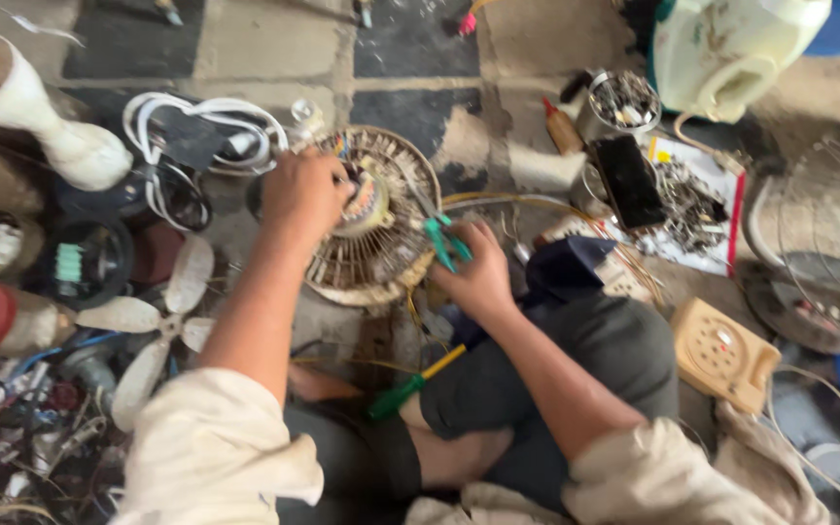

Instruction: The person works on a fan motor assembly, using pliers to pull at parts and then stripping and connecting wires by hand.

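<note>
A round wire fan guard [396, 258] with a cream motor [367, 204] at its centre lies on the floor in front of me. My left hand [303, 194] grips the motor from the left side. My right hand [478, 272] holds green-handled pliers [444, 238], their jaws pointing up towards the motor over the guard's right part. A screwdriver with a green handle and yellow shaft [410, 387] lies by my knee, below the guard.
White fan blades [162, 321] and coiled white cable [201, 131] lie at left amid tangled wires and parts. A black phone [629, 180], tins of screws [622, 102], a beige dial telephone [723, 352] and another wire guard [819, 262] sit at right.
</note>
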